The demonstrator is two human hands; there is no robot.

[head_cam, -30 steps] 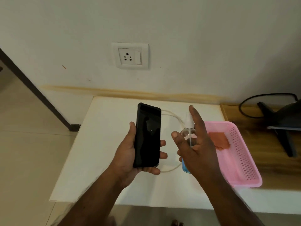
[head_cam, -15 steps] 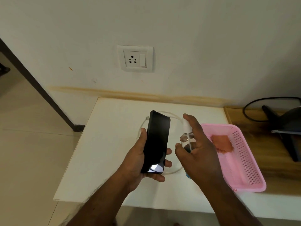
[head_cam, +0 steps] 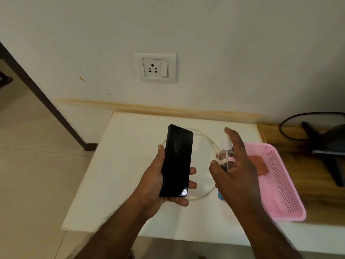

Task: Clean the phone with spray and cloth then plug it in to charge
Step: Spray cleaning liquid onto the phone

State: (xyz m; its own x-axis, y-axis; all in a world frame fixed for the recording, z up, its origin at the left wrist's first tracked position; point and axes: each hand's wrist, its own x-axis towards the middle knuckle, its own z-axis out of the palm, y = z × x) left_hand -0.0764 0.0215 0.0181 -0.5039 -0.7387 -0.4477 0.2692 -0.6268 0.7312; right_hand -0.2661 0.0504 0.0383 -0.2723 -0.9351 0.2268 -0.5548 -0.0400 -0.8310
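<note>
Head view is looking down on one white table [head_cam: 119, 165] against a wall. One left hand [head_cam: 158, 186] is gripping one black phone [head_cam: 176, 161], thumb along its left edge and fingers curling round the right edge, holding it above the table with the dark screen facing up and the top end tilting away toward the wall. One right hand [head_cam: 235, 176] is wrapping around one clear spray bottle [head_cam: 225, 156], with the index finger reaching up over the white nozzle; a bit of blue is showing at the bottle's base below the palm. One white cable [head_cam: 207, 139] is lying in a loop on the table beneath both hands. Just beside the right hand, one pink basket [head_cam: 283, 193] is sitting with one reddish cloth [head_cam: 259, 165] lying flat inside it. One wall socket [head_cam: 155, 67] is sitting on the wall above the table. Far right, one black cord [head_cam: 291, 118] is curving over a wooden surface [head_cam: 308, 184].
</note>
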